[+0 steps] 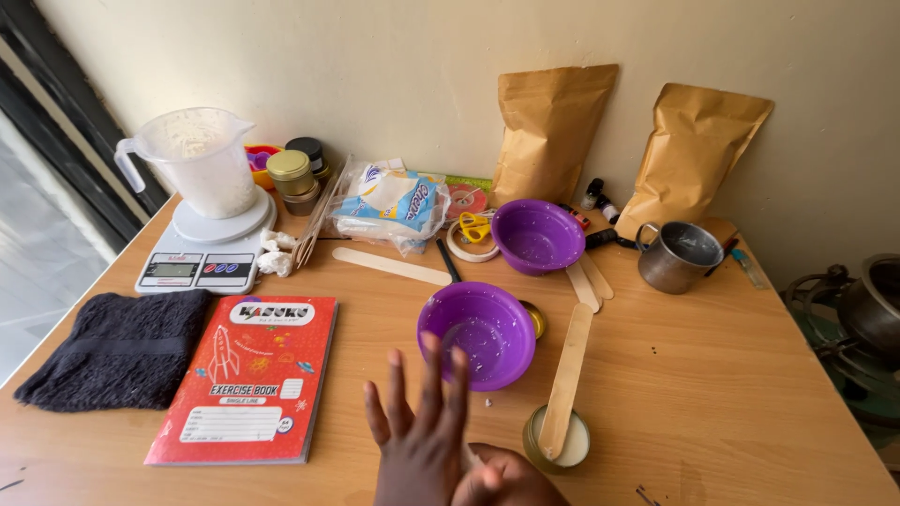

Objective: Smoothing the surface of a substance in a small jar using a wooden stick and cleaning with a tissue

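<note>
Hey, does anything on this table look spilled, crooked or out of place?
Small white crumbs lie scattered on the wooden table beside the nearer purple bowl. A wooden stick rests slanted across a small round tin.

You are at a home craft station: a wooden counter holding scale, tins, bowls, gas stove.
</note>
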